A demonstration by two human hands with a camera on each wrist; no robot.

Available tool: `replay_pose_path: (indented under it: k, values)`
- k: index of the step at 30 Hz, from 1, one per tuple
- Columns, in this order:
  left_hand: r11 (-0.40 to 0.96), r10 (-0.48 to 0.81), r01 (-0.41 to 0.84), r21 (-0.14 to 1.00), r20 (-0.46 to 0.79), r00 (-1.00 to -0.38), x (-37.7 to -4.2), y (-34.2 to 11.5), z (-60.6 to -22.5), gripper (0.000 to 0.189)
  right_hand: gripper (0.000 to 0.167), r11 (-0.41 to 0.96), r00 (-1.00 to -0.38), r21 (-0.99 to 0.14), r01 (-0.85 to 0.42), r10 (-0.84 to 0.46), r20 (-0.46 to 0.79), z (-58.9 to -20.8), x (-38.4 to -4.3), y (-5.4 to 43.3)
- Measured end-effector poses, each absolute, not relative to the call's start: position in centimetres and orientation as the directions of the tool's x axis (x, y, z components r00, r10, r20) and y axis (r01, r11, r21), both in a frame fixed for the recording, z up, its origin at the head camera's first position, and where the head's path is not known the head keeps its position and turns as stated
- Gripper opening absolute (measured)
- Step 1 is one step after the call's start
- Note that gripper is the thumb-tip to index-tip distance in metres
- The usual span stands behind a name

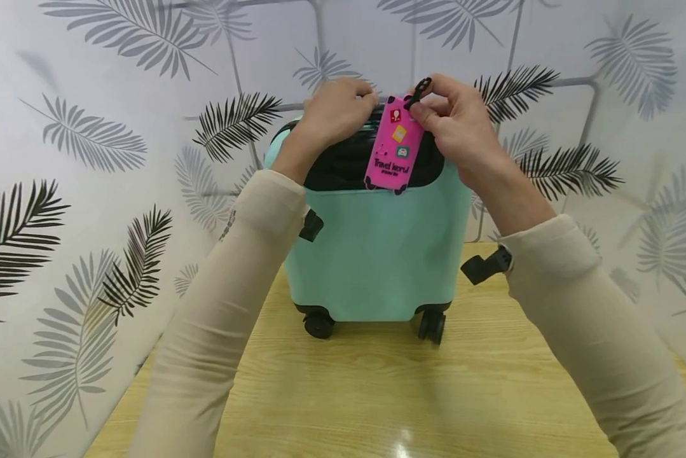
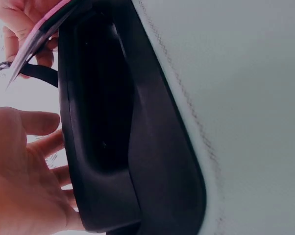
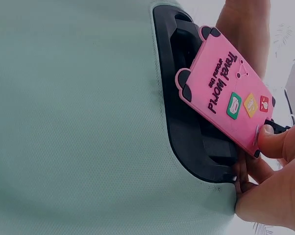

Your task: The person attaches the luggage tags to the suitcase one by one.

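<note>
A mint-green suitcase (image 1: 377, 254) stands upright on its black wheels, with a black recessed handle panel (image 1: 337, 168) at its top. My right hand (image 1: 457, 124) pinches the corner of a pink luggage tag (image 1: 397, 143) by its black strap (image 1: 418, 92). The tag reads "Travel World" and slants across the panel, hiding part of it. My left hand (image 1: 338, 111) is over the suitcase's top left. In the left wrist view, the fingers (image 2: 49, 142) of that hand are relaxed along the panel's edge, and a black strap (image 2: 39, 73) runs by the tag.
The suitcase rests on a wood-grain table (image 1: 343, 388). A pale cloth backdrop (image 1: 91, 210) with grey and black leaf prints rises behind and at both sides. Black wrist mounts (image 1: 486, 266) stick out from the beige sleeves (image 1: 205, 318).
</note>
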State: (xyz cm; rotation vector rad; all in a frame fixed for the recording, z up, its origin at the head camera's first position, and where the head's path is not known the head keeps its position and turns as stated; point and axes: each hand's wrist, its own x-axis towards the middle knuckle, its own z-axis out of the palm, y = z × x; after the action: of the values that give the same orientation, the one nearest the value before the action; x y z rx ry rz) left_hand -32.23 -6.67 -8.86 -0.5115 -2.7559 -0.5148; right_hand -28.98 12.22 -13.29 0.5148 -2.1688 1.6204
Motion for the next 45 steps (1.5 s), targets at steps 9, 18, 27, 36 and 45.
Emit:
replay_pose_path:
  k: [9, 18, 27, 36, 45]
  values:
    - [0.877, 0.318, 0.394, 0.275, 0.284, -0.905, -33.2, -6.5, -8.9, 0.043, 0.013, 0.272, -0.85, -0.808, -0.523, -0.086, 0.52, -13.5, -29.0, 12.5]
    - [0.891, 0.336, 0.388, 0.237, 0.232, -0.913, -33.6, -6.4, -8.5, 0.048, 0.013, 0.252, -0.845, -0.809, -0.531, -0.098, 0.525, -13.4, -29.0, 12.4]
    - [0.892, 0.304, 0.362, 0.272, 0.232, -0.924, -33.3, -6.1, -8.3, 0.048, 0.013, 0.259, -0.842, -0.804, -0.536, -0.096, 0.531, -13.5, -29.0, 12.4]
    - [0.868, 0.272, 0.351, 0.352, 0.256, -0.928, -33.6, -6.0, -8.7, 0.043, 0.014, 0.288, -0.84, -0.793, -0.537, -0.093, 0.535, -13.7, -28.9, 12.4]
    - [0.845, 0.279, 0.383, 0.375, 0.303, -0.911, -33.5, -6.1, -9.1, 0.04, 0.015, 0.281, -0.836, -0.791, -0.543, -0.095, 0.54, -13.8, -29.0, 12.3]
